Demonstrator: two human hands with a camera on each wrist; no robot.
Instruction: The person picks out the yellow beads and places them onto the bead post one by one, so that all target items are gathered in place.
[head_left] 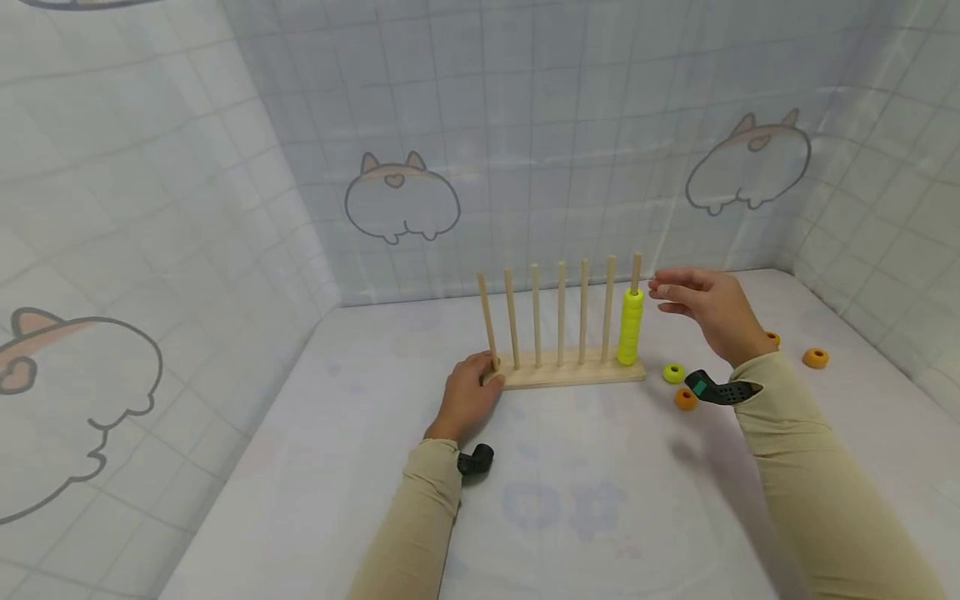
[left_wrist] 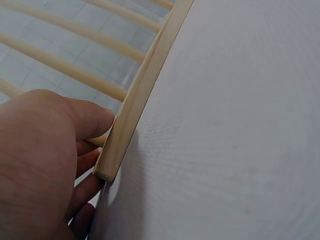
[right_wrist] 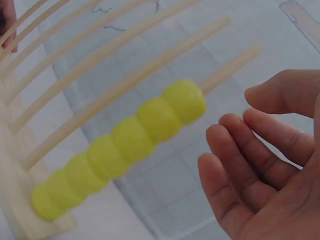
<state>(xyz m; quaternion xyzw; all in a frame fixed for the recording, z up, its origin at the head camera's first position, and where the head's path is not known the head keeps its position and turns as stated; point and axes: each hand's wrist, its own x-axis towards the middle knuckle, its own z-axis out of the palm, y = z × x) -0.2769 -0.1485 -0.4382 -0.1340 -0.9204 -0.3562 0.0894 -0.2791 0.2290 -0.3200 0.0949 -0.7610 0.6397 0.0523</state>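
A wooden peg rack [head_left: 562,376] stands on the table, its upright pegs in a row along a flat base. My left hand [head_left: 467,400] holds the rack's left end. In the left wrist view the thumb presses the edge of the base [left_wrist: 134,95], while the other fingers reach behind its end. Yellow beads [right_wrist: 132,140] are stacked on the rightmost peg, whose bare tip [right_wrist: 235,65] sticks out above them. My right hand [head_left: 711,310] is beside that tip, fingers relaxed, holding nothing. The other pegs [head_left: 561,312] carry no beads.
A loose yellow bead [head_left: 672,380] and an orange bead [head_left: 686,406] lie right of the rack. Another orange bead [head_left: 816,363] lies farther right, and one more [head_left: 774,340] is partly hidden behind the right wrist. A patterned cloth wall [head_left: 510,192] rises behind the table.
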